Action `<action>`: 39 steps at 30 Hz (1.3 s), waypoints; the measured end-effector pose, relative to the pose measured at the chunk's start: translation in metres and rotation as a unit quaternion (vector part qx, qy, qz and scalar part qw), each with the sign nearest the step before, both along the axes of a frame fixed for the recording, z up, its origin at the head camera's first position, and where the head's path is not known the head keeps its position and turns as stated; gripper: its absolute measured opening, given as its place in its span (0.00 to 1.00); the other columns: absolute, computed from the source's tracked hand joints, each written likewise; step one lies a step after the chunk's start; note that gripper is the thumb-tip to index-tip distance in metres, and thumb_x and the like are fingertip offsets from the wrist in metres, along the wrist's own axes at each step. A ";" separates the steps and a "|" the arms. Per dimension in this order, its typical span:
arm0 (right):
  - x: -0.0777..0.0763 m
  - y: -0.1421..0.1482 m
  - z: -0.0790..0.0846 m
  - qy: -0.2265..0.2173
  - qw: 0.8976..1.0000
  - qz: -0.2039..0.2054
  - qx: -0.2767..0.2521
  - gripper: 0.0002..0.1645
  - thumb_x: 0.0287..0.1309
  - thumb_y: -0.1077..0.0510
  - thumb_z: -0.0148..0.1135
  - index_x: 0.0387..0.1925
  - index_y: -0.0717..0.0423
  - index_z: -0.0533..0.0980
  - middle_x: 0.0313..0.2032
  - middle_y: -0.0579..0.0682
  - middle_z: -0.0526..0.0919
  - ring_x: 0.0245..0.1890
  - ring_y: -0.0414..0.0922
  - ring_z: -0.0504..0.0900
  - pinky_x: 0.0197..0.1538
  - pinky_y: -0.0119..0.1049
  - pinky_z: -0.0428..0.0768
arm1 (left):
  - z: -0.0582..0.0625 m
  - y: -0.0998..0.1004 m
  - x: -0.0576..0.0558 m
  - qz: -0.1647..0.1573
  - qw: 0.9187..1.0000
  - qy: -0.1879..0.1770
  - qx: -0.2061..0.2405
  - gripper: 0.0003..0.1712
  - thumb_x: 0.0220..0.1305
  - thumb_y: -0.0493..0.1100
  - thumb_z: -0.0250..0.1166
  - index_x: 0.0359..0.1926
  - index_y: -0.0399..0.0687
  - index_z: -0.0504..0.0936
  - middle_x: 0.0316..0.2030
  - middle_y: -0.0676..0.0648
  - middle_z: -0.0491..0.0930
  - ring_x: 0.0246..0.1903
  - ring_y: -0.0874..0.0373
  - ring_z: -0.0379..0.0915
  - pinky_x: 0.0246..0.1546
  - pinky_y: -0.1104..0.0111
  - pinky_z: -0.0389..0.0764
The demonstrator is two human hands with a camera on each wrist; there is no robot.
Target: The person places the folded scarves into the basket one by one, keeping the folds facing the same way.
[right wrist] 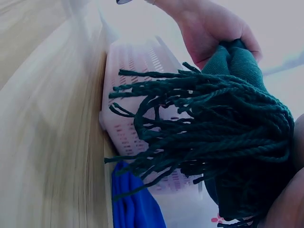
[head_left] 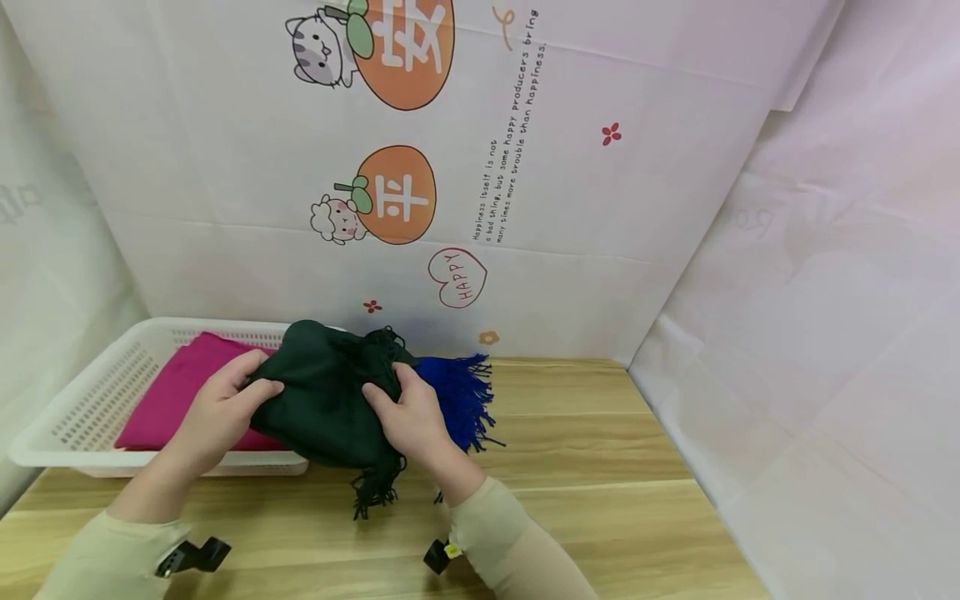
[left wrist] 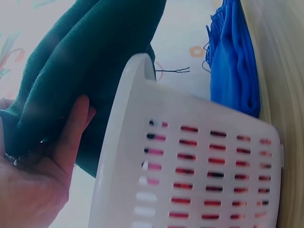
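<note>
Between my two hands hangs a folded dark green scarf [head_left: 322, 408] with twisted fringe at its right end. My left hand [head_left: 228, 400] grips its left edge, thumb on top, over the basket. The right hand [head_left: 412, 412] pinches the fringed end, with the thumb on the near face. In the right wrist view the green fringe [right wrist: 190, 114] dangles toward the table. The left wrist view shows the scarf's thick fold [left wrist: 90, 57] in the left hand's fingers, beside the basket wall. A magenta folded cloth [head_left: 168, 396] lies in the white basket [head_left: 82, 454], partly hidden by the scarf.
A blue fringed scarf [head_left: 461, 396] lies folded on the wooden table [head_left: 585, 467], right of the basket and partly behind the green one. A white printed sheet [head_left: 570, 250] stands as a wall at the back, with white sheets at both sides.
</note>
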State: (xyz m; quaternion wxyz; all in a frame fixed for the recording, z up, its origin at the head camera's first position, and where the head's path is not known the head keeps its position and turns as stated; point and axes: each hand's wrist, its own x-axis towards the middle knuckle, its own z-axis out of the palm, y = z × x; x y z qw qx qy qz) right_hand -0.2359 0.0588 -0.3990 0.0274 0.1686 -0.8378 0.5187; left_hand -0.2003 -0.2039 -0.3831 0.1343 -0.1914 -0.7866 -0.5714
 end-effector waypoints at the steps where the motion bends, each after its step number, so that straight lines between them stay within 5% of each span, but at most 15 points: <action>1: 0.000 -0.002 0.000 0.000 1.000 0.001 0.000 0.36 0.72 0.37 0.57 0.73 0.48 0.66 0.66 0.48 0.76 0.61 0.45 0.78 0.59 0.45 0.80 | 0.000 -0.002 0.001 0.004 1.000 0.003 0.001 0.06 0.78 0.37 0.53 0.40 0.40 0.72 0.30 0.46 0.71 0.29 0.52 0.73 0.29 0.64 0.76; 16: 0.002 -0.033 -0.001 0.017 0.999 0.020 -0.024 0.34 0.72 0.36 0.56 0.72 0.46 0.67 0.64 0.46 0.77 0.57 0.41 0.80 0.55 0.40 0.82 | 0.003 -0.030 0.005 0.023 0.999 0.019 0.039 0.06 0.77 0.32 0.52 0.39 0.35 0.74 0.31 0.46 0.73 0.31 0.54 0.74 0.31 0.68 0.78; 21: 0.003 -0.048 0.001 0.016 0.999 0.023 -0.015 0.38 0.72 0.34 0.55 0.75 0.45 0.63 0.69 0.44 0.72 0.63 0.42 0.77 0.59 0.43 0.80 | 0.000 -0.045 0.005 0.013 0.996 0.033 0.078 0.07 0.77 0.31 0.52 0.39 0.34 0.74 0.33 0.46 0.71 0.34 0.55 0.70 0.32 0.70 0.75; 32: 0.001 -0.076 0.013 0.031 0.999 0.031 0.009 0.40 0.73 0.34 0.52 0.77 0.47 0.61 0.73 0.45 0.68 0.70 0.44 0.70 0.66 0.47 0.75 | 0.001 -0.068 0.003 -0.100 0.964 0.059 0.240 0.12 0.73 0.21 0.44 0.39 0.28 0.74 0.35 0.44 0.78 0.34 0.59 0.79 0.30 0.73 0.82; 39: 0.000 -0.091 0.015 0.030 0.999 0.034 0.021 0.40 0.73 0.33 0.51 0.77 0.47 0.60 0.73 0.44 0.67 0.69 0.43 0.70 0.65 0.46 0.75 | 0.000 -0.080 0.003 -0.086 0.957 0.078 0.266 0.13 0.72 0.20 0.43 0.38 0.27 0.74 0.34 0.45 0.76 0.33 0.58 0.77 0.29 0.73 0.81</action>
